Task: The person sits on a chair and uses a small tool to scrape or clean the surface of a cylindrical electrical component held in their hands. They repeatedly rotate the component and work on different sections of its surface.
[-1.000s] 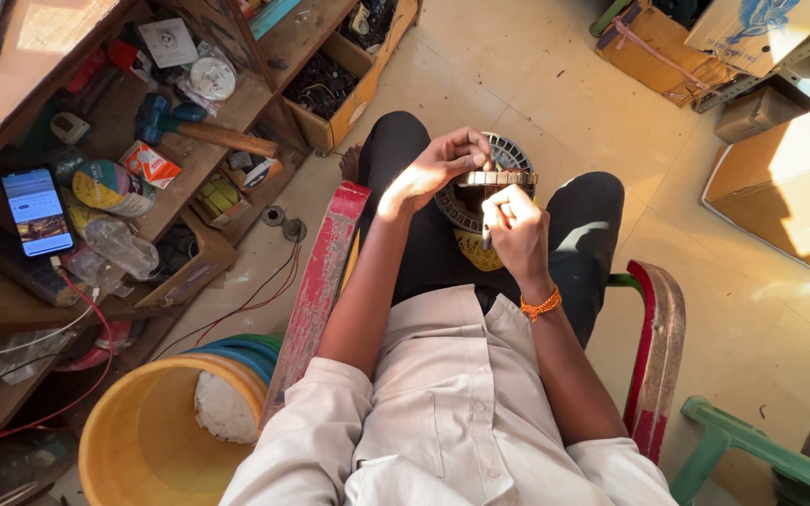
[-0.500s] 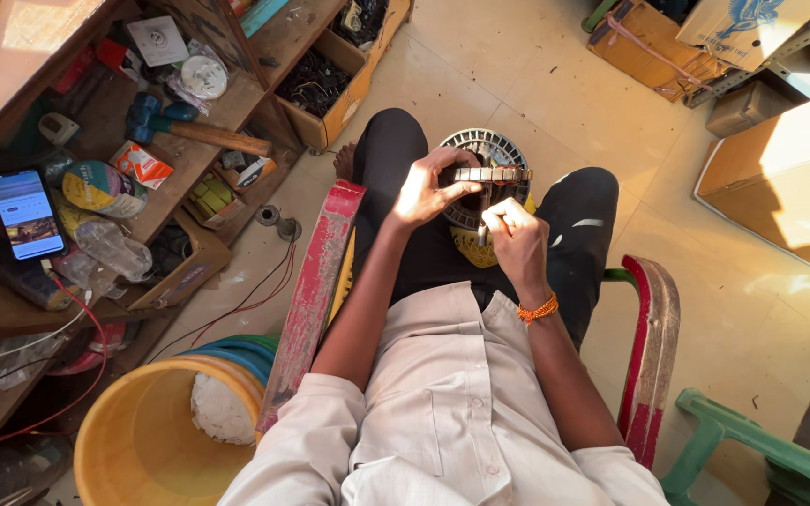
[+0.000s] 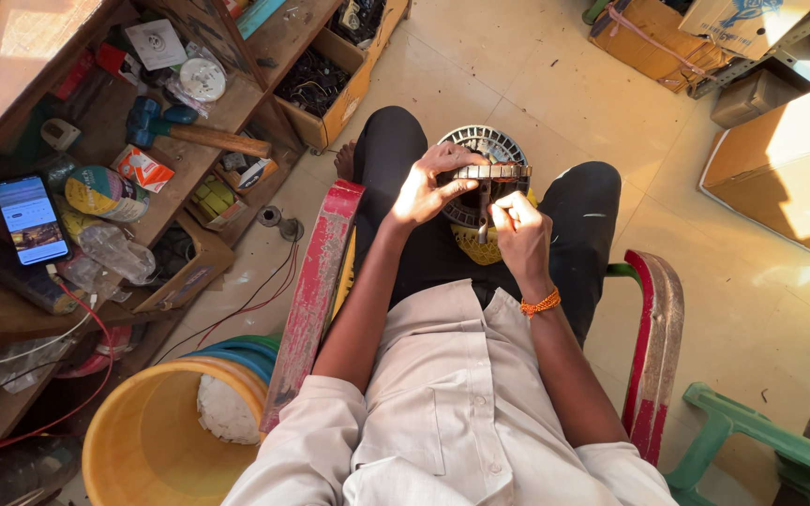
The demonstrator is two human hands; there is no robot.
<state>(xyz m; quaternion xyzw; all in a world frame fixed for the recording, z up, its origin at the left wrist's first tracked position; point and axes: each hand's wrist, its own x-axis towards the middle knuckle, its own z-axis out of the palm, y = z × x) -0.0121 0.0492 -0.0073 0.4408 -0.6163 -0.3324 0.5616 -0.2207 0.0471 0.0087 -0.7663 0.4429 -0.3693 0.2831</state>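
I sit in a red-armed chair (image 3: 316, 281) with a round metal motor stator (image 3: 491, 172) held over my lap. My left hand (image 3: 431, 187) grips the stator's left rim, fingers curled over its top. My right hand (image 3: 517, 230) is closed around a thin tool (image 3: 486, 214) whose tip points up into the stator's underside. A grey ribbed fan housing (image 3: 480, 142) lies on my knees behind the stator, and something yellow (image 3: 476, 245) shows beneath it.
At the left are wooden shelves with a lit phone (image 3: 30, 220), a hammer (image 3: 194, 134), tape and clutter. A yellow bucket (image 3: 138, 450) stands at lower left. Cardboard boxes (image 3: 789, 169) sit at the right, a green stool (image 3: 761, 440) at lower right. Red wires (image 3: 255, 300) trail on the floor.
My left hand has lowered its raised fingers and settled onto the stator's rim. My right hand stays at the stator with the tool. The view has shifted slightly.
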